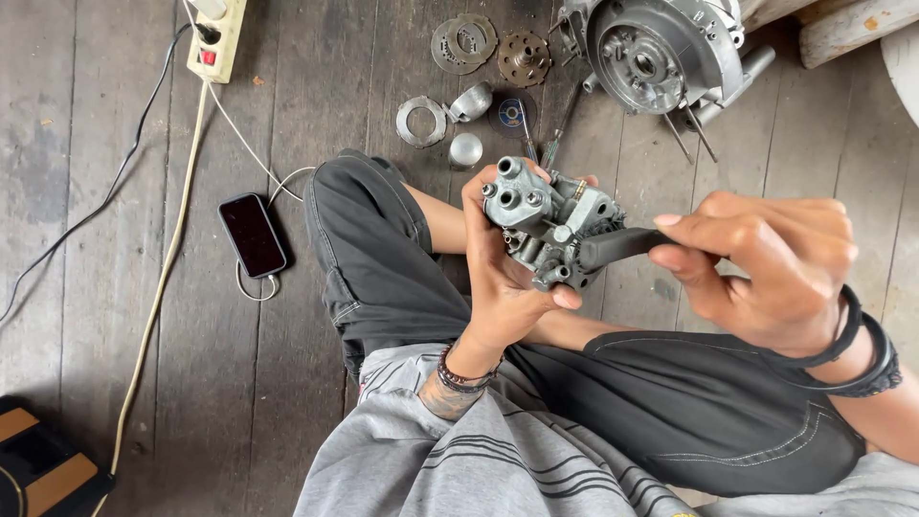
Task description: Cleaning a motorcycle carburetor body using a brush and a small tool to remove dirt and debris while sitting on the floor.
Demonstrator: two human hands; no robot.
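Note:
My left hand (503, 278) grips a grey metal carburettor body (546, 215) from below and behind, holding it up over my lap. My right hand (766, 268) holds a dark tool handle (617, 246) between thumb and fingers, its tip pressed into the right side of the carburettor. Black bands circle my right wrist and a beaded bracelet sits on the left one. I sit cross-legged in dark trousers and a grey striped shirt.
On the wooden floor lie metal discs and rings (464, 43), a rusty hub (525, 57), a small dome cap (466, 148), screwdrivers (560, 124) and an engine casing (661, 53). A phone (252, 235) charges from a power strip (218, 38) at left.

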